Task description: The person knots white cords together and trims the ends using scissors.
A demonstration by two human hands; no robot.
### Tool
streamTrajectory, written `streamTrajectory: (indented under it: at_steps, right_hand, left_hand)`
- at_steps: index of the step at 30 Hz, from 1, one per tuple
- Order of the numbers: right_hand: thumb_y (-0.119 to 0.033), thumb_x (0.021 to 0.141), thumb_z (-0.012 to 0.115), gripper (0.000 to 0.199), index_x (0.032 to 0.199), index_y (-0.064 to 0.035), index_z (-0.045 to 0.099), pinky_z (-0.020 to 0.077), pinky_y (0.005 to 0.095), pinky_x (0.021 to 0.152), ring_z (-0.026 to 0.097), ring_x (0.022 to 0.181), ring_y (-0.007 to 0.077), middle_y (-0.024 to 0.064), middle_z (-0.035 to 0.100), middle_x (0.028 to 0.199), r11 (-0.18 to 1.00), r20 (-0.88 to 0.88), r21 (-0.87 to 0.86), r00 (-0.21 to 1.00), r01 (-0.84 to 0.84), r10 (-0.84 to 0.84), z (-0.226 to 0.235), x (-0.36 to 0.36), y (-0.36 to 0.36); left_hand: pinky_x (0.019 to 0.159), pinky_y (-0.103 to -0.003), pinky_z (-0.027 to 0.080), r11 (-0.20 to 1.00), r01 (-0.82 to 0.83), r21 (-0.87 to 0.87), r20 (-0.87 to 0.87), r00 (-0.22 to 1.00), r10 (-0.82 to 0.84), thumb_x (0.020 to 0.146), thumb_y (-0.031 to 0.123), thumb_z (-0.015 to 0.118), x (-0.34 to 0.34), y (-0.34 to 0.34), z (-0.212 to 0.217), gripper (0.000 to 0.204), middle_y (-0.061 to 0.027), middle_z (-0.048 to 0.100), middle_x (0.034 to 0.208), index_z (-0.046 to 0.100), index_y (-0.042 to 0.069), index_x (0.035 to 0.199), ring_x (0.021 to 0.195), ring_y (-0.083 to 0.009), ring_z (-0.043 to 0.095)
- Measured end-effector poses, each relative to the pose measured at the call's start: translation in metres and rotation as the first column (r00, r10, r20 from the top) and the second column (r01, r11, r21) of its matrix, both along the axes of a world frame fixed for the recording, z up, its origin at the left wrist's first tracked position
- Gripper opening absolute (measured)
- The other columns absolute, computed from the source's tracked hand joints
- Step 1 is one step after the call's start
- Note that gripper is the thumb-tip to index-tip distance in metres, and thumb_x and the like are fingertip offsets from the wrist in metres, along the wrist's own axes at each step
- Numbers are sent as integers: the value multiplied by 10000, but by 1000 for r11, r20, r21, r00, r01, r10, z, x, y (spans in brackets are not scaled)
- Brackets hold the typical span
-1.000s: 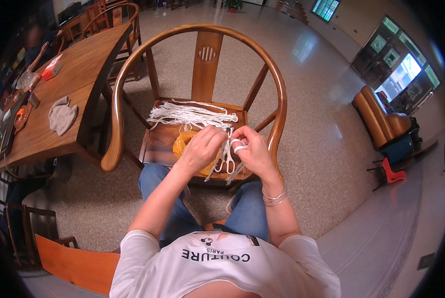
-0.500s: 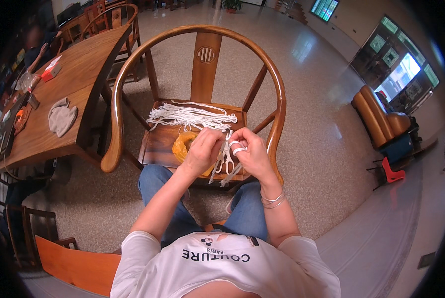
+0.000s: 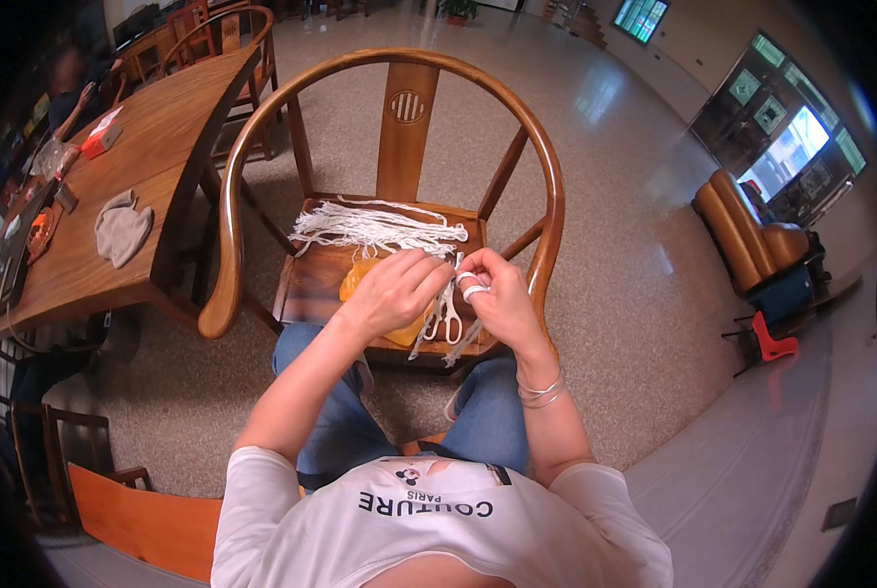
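Note:
On the chair seat [image 3: 301, 284] in front of me, a bundle of white cords [image 3: 380, 229] lies beyond my hands. My left hand [image 3: 399, 292] is closed with its fingertips drawn together; whatever they grip is hidden. Close beside it, my right hand [image 3: 497, 299] pinches a thin white cord at its fingertips. White bands [image 3: 472, 291] loop round a finger of that hand. Between and below the hands show white-handled scissors [image 3: 446, 325], among pale strands [image 3: 466, 340]. A yellow plastic bag [image 3: 355, 277] lies partly hidden under my left hand.
The chair's curved wooden armrest [image 3: 548, 196] rings the seat. At left stands a wooden table [image 3: 179, 118] with a beige cloth cap [image 3: 123, 229] and a red box [image 3: 101, 141]; a person [image 3: 71, 98] sits beyond it. A brown leather sofa [image 3: 742, 235] is at right.
My left hand has shifted slightly right and turned, its back now covering more of the yellow bag. My right hand has barely moved.

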State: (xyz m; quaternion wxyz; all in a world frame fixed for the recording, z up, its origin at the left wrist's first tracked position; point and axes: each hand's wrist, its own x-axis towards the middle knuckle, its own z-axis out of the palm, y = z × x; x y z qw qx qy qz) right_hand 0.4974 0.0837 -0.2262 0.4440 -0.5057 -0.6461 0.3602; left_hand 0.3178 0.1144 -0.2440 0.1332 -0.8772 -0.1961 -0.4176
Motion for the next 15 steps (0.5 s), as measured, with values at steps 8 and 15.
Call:
streamTrajectory:
  at_steps: [8,15]
  right_hand:
    - [-5,746,591,87,821,24,560,467,310,587,585,638,190,115,587,725,989,142,131,986,70,-88,0,-4,1]
    - [-3,707,594,97,798,28,578,466,303,582,575,620,176,124,592,717,934,302,354,939,51,-166,6,-7,-1]
  left_hand:
    - [746,-329,480,1000,-24,-2,-13,1000,24,686,67,567,4,7,-8,285,-106,541,883,532,-18,956,819,-240,546]
    - [780,-351,484,1000,-23,17,27,999,22,686,67,576,7,8,-14,309,-126,560,944,536,-24,979,902,-264,560]
